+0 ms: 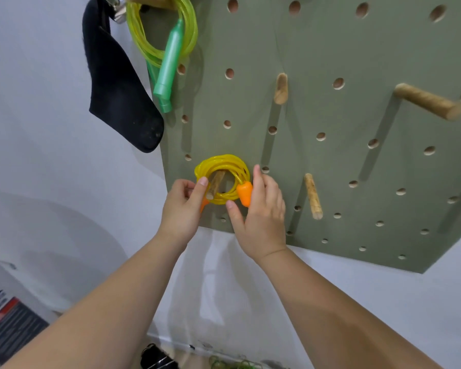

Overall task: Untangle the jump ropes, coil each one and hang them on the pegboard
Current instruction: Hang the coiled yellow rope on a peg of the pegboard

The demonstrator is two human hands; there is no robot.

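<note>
A coiled yellow jump rope [222, 166] with orange handles [244, 193] is looped over a wooden peg [215, 183] low on the green pegboard [330, 155]. My left hand [183, 206] pinches the coil's left side, with a second orange handle partly hidden under it. My right hand [261, 211] holds the coil's right side at the orange handle. A yellow-green rope [144, 41] with green handles [171, 62] hangs coiled from a peg at the board's top left.
Free wooden pegs [280, 88] [429, 101] [313, 196] stick out of the board to the right. A black strap [117, 89] hangs on the white wall left of the board. On the floor below lie a dark object [155, 358] and a greenish tangle [232, 364].
</note>
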